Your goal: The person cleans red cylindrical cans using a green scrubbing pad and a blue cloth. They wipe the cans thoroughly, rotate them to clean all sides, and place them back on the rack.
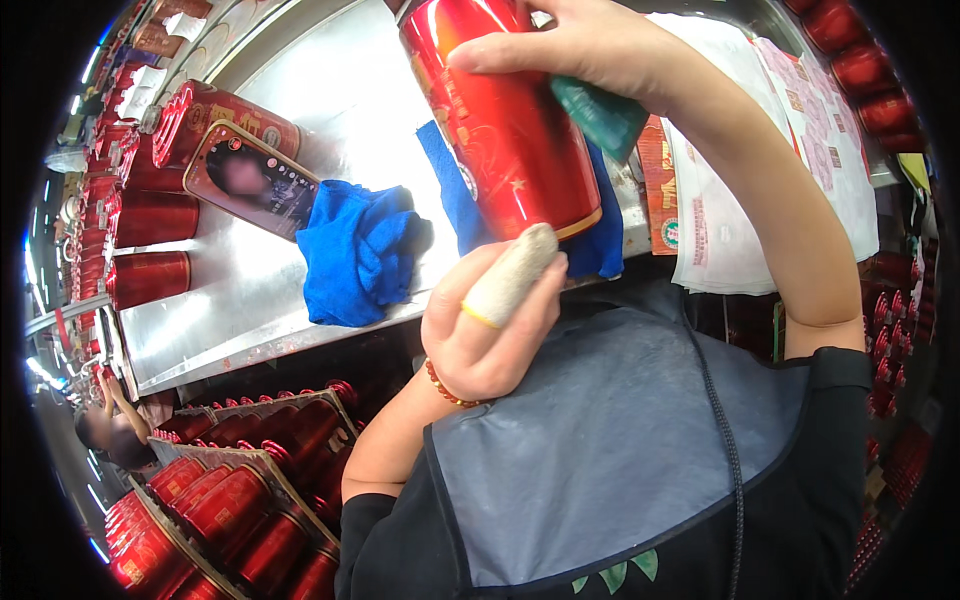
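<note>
A glossy red cylindrical canister [510,130] with gold markings and a gold rim is tilted above the metal worktable [260,345]. My left hand [465,345] grips its lower end. A pale cloth finger cover [510,280] sits on one finger. Across the upper part of the canister lies my right hand [600,45], thumb pressed on its side. A flat green scraper-like piece [605,115] sticks out from under that palm. A blue cloth [445,170] lies beneath the canister. Another blue cloth [360,255] is crumpled to the left.
Left on the table, a phone [250,180] leans against a red box-like container [230,115]. Several red canisters [155,220] line the left edge. More fill crates [240,450] below left. White printed sheets [730,210] cover the right side. Another person [115,425] is far left.
</note>
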Demonstrator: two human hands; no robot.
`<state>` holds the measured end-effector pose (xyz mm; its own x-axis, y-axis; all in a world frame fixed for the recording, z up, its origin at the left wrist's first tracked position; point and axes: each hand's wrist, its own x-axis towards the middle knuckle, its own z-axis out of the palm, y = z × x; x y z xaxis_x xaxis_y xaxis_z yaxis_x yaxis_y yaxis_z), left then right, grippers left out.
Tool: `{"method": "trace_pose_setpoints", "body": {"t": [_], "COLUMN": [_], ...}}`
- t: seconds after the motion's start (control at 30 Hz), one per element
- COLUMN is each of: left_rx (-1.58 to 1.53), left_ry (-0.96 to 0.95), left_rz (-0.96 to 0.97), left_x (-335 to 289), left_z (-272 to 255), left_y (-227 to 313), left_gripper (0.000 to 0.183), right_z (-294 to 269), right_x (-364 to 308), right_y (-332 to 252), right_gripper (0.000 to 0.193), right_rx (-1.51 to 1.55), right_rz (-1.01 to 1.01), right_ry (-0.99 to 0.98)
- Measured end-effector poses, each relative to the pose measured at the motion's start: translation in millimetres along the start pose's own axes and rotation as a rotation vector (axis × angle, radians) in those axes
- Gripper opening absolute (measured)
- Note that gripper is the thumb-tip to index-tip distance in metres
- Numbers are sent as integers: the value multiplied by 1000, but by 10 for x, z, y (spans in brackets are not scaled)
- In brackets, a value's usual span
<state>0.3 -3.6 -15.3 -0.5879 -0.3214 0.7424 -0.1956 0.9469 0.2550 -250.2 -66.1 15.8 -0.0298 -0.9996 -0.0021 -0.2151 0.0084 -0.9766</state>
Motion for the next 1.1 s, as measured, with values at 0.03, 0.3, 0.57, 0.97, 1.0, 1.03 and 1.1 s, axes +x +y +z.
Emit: {"method": "trace_pose_setpoints", "body": {"t": [0.03, 0.3, 0.57, 0.97, 1.0, 1.03, 1.1], "left_rx": [13, -79, 47, -1021, -1222, -1420, -1635], "left_ry": [-12, -12, -171, 142, 229, 311, 318], "left_rz": [17, -82, 181, -765, -769, -763, -723], "left_x": [47, -37, 285, -148, -228, -292, -299], "left_z": [-16, -92, 32, 8, 13, 45, 58], "left_y": [17, -33, 4, -924, -929, -938, -834], "left_gripper": [32, 30, 36, 101, 102, 103, 105], "right_z": [-17, -173, 46, -133, -125, -110, -141], "right_x": [25, -116, -6, 119, 143, 157, -53], "right_y": [-25, 85, -330, 141, 169, 200, 59], "right_gripper": [94, 91, 96, 73, 72, 70, 64], "right_rx": [-43, 128, -573, 372, 309, 329, 482], "right_rz": [10, 227, 187, 225, 227, 272, 341], "right_ry": [-31, -96, 59, 88, 110, 171, 20]}}
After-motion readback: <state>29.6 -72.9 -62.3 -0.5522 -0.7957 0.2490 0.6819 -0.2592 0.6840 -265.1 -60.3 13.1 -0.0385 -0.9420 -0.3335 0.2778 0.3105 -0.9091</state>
